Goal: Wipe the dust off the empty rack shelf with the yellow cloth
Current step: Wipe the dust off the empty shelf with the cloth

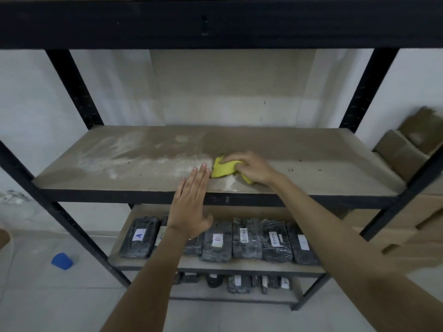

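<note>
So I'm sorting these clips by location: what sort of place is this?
Probably a storeroom: a black metal rack, labelled wrapped packs on its lower shelf, and cardboard boxes stacked beside it.

The cloth (223, 169) lies near the front of the rack shelf (323, 173), under the right hand (251, 167); the left hand (190, 204) is just left of it, wrapped packs (247, 238) on the shelf below

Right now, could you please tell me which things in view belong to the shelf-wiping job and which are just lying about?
Part of the job:
- yellow cloth, bunched in the right hand
- dusty empty shelf
- left hand, flat and open at the shelf's front edge

Just lying about:
- labelled black wrapped packs on the shelf below
- blue object on the floor
- cardboard boxes at right
</note>
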